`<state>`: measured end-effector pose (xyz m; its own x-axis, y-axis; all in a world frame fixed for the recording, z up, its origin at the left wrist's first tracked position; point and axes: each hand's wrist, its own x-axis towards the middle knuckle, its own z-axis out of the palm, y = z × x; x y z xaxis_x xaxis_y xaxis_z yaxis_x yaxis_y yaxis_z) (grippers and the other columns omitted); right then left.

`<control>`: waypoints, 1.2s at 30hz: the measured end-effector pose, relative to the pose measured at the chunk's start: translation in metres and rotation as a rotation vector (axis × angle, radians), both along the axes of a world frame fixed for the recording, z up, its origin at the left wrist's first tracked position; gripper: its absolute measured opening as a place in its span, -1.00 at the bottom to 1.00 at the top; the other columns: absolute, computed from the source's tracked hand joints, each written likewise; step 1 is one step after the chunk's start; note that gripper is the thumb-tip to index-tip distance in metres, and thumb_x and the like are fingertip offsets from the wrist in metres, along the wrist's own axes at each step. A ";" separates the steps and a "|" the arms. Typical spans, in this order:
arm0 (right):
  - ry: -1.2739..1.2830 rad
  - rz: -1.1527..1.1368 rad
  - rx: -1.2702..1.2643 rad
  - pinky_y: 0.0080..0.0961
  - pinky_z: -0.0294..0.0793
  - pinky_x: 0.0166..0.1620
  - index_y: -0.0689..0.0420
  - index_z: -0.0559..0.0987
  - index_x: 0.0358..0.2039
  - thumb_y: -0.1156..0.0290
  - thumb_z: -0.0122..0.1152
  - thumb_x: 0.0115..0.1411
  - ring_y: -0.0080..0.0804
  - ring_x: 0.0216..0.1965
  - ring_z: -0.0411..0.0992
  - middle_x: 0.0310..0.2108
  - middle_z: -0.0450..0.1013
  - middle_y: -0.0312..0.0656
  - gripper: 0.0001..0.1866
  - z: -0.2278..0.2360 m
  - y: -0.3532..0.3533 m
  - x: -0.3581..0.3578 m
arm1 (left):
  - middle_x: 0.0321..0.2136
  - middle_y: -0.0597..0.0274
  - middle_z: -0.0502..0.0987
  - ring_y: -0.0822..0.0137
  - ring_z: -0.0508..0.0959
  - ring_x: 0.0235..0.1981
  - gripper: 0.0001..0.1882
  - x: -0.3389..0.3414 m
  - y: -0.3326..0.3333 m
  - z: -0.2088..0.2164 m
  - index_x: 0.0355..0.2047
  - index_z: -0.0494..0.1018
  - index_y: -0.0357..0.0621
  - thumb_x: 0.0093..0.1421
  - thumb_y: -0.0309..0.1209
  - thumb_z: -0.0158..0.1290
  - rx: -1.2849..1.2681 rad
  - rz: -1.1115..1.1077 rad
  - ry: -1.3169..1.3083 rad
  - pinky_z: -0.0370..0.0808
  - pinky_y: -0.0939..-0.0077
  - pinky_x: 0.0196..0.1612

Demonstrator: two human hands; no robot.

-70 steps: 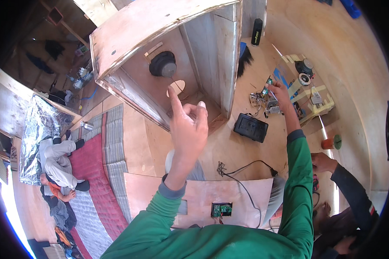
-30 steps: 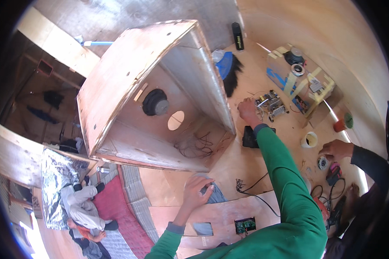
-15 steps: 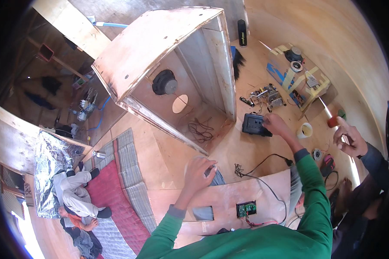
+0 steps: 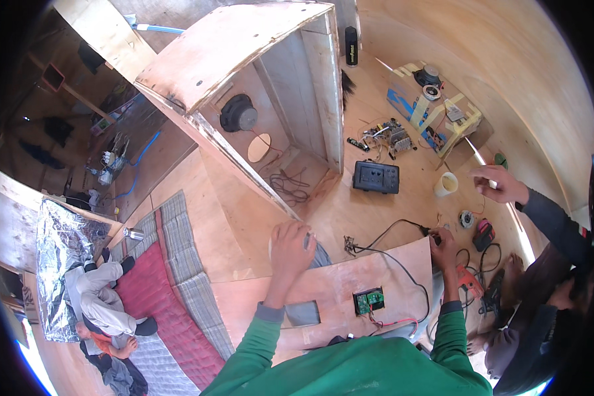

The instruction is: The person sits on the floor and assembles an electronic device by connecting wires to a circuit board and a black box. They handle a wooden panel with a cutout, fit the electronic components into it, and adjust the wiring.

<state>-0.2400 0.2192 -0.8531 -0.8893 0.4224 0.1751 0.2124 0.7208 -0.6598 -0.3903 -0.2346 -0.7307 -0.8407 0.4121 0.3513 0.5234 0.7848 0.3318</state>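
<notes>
A wooden panel (image 4: 336,300) lies across in front of me, with a green circuit board (image 4: 369,301) set in one cutout and another cutout left of it. My left hand (image 4: 292,256) is over the panel's far left edge, fingers curled around a small greyish thing too unclear to name. My right hand (image 4: 445,249) is at the panel's right edge, close to the plug of a black power cord (image 4: 397,228). Its fingers are bent together, and what they hold is hidden. Beyond the cord stands a black box-shaped unit (image 4: 376,177), touched by neither hand.
Ahead stands a large open wooden cabinet (image 4: 237,59) with a speaker (image 4: 238,113) inside. Loose circuit boards (image 4: 393,137), a taped cardboard box (image 4: 435,109) and a white cup (image 4: 446,185) lie farther right. At right, a co-worker's hand (image 4: 505,185) reaches in; another person (image 4: 105,290) sits left.
My right hand has left the black unit and come back to the panel's right edge. The co-worker's hand has shifted up and left. The whole view has turned slightly.
</notes>
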 end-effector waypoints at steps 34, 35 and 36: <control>0.373 0.674 0.207 -0.03 0.16 0.61 0.18 0.26 0.60 0.62 0.10 0.32 -0.05 0.62 0.16 0.59 0.23 0.05 -0.20 0.233 -0.233 -0.232 | 0.15 -0.08 0.69 0.13 0.62 0.21 -0.46 -0.140 0.000 0.322 0.16 0.63 -0.46 0.59 -0.21 -0.14 0.644 -0.204 0.903 0.44 0.21 0.40; 0.418 0.663 0.343 -0.03 0.08 0.65 0.19 0.24 0.61 0.58 0.08 0.34 -0.07 0.66 0.09 0.62 0.18 0.05 -0.20 0.236 -0.247 -0.247 | 0.16 -0.08 0.69 0.12 0.62 0.21 -0.43 -0.142 0.003 0.326 0.16 0.63 -0.47 0.60 -0.18 -0.17 0.616 -0.227 0.849 0.43 0.19 0.41; 0.370 0.656 0.487 -0.03 0.00 0.68 0.19 0.22 0.62 0.55 0.05 0.35 -0.09 0.69 0.02 0.66 0.13 0.04 -0.20 0.237 -0.258 -0.258 | 0.17 -0.09 0.68 0.11 0.62 0.21 -0.39 -0.145 0.007 0.328 0.15 0.64 -0.48 0.61 -0.14 -0.20 0.587 -0.250 0.789 0.43 0.18 0.41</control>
<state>-0.4980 -0.0390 -0.6161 -0.7768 -0.3472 0.5253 -0.5064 0.8404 -0.1934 -0.5353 -0.2281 -0.4029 -0.1941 0.1284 0.9725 0.8869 0.4466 0.1181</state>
